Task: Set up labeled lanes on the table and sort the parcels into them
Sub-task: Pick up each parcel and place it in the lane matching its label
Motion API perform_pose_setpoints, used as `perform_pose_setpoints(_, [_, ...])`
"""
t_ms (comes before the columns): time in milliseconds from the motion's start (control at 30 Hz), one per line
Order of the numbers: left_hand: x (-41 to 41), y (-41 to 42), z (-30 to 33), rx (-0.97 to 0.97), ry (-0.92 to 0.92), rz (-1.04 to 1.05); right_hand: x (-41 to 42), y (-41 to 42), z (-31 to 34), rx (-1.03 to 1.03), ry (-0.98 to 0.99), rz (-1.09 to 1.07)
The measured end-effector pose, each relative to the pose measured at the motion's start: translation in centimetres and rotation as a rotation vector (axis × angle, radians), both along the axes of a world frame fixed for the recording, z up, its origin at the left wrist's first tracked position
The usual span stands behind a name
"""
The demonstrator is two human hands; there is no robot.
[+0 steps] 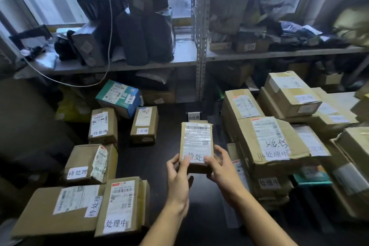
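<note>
Over a dark table (171, 146), a small brown parcel (196, 146) with a white label is held by the left hand (177, 173) and the right hand (219, 168); its bottom is hidden.

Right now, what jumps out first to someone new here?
The small parcel held up at centre, gripped by the left hand and right hand at its lower edge. Labelled cardboard boxes flank it on the dark table: a taller stack right, scattered ones left.

A bare strip of dark table (169, 142) runs between the left parcels (102, 126) and the right stacks (265, 142).
</note>
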State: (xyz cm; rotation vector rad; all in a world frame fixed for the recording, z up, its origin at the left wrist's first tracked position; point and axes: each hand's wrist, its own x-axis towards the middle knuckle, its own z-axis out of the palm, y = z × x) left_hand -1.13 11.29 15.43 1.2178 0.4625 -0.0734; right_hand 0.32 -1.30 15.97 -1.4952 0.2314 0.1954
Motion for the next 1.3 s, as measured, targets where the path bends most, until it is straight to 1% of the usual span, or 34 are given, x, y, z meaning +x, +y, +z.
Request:
perform_pose_setpoints(100, [0.3, 0.1, -0.5, 0.091, 0.031, -0.05, 0.5, -0.5, -0.8, -0.021, 0.026, -0.036])
perform_pose_setpoints(267, [1.8, 0.9, -1.3, 0.164, 0.061, -0.115, 1.7, -0.5, -1.9, -0.043, 0.052, -0.03])
perform_pose_setpoints(500, [6.8, 2.6, -2.5, 0.257, 0.071, -0.233, 5.3, 0.7, -3.2, -0.032, 0.057, -0.028])
perform_pose_setpoints(633, [10.7, 3.1, -3.3, 0.249, 0.092, -0.337, 8.4, 1.0, -4.1, -0.042, 0.044, -0.063])
perform_pose_setpoints(800, [15.9, 2.8, -5.6, 0.264, 0.058, -0.454, 12.8, 0.9, -5.6, -0.1, 0.07, -0.15])
perform_pose_setpoints(967, [20.1, 1.7, -7.0, 0.261, 0.086, -0.486, 17.1, 0.1, -7.5, -0.123, 0.104, -0.165])
perform_pose_setpoints(1100, [22.0, 0.6, -8.4, 0.295, 0.118, -0.468, 19.9, -0.8, -9.4, -0.197, 0.116, -0.147])
perform_pose_setpoints(1300, [22.7, 0.2, -11.3, 0.361, 0.177, -0.478, 20.7, -0.5, -11.5, -0.23, 0.178, -0.136])
